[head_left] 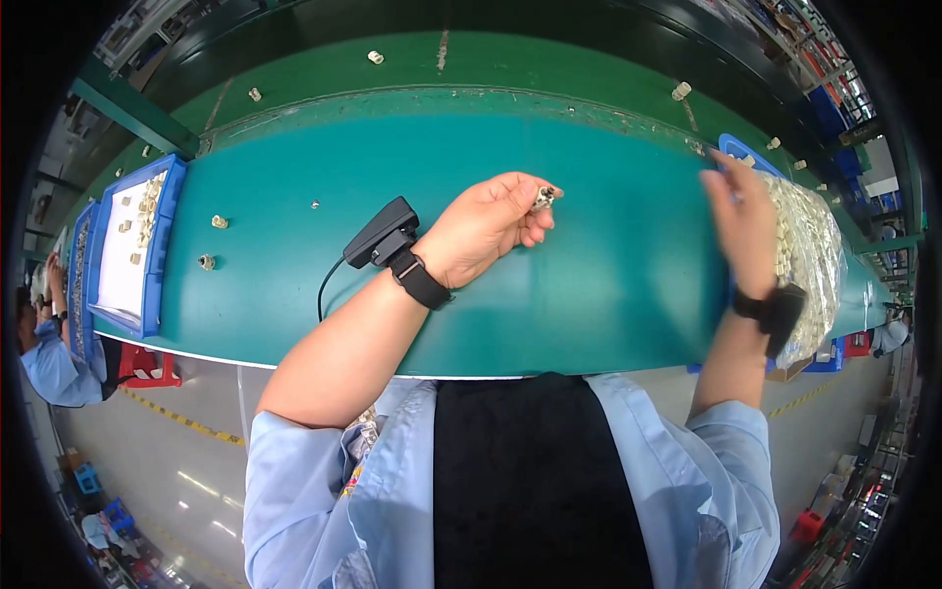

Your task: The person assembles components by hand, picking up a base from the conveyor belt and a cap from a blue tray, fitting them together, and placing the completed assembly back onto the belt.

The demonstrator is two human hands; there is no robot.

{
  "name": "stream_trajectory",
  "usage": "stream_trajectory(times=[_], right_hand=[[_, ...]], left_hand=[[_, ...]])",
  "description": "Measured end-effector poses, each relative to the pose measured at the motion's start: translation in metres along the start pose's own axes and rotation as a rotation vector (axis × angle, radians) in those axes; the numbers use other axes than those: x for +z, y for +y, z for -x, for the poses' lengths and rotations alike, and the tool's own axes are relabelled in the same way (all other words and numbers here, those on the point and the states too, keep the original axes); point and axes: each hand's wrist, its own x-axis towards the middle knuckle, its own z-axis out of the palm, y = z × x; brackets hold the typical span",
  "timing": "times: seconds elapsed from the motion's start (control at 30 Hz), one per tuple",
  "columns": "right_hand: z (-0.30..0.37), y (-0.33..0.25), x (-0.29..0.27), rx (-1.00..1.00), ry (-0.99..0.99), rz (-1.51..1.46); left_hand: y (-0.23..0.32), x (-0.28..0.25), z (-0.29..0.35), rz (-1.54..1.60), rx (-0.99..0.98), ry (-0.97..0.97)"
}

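Observation:
My left hand (491,224) is over the middle of the green work surface, with thumb and fingers pinched on a small cream-and-metal fitting (544,198). The fitting's darker metal end points up and away from the palm. Farther right, my right hand (741,221) is in front of a clear plastic bag (812,260) full of similar cream fittings. Its fingers look stretched out and apart, slightly blurred, and nothing shows in them. The bag rests in a blue bin (731,146), most of which is hidden by the bag and my arm.
Two loose fittings, one (220,222) above the other (206,262), lie left on the work surface (608,294). A blue tray (152,285) with cream fittings stands at the left end. Several fittings sit on the far green strip (520,69). A co-worker's sleeve (64,363) shows far left.

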Motion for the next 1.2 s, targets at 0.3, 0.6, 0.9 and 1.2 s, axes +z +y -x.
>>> stream_trajectory(times=[0.3, 0.6, 0.9, 1.2], right_hand=[[0.077, 0.148, -0.029, 0.201, -0.044, 0.361], [0.07, 0.16, -0.035, 0.458, -0.144, 0.245], [0.064, 0.171, -0.045, 0.278, 0.15, 0.214], [0.018, -0.036, 0.014, 0.06, -0.33, -1.015]], left_hand=[[-0.001, -0.003, -0.003, -0.012, 0.013, 0.136], [0.0, -0.002, -0.004, -0.051, 0.052, 0.162], [0.001, -0.001, -0.004, -0.053, 0.052, 0.175], [0.0, -0.002, -0.003, -0.061, 0.072, 0.198]])
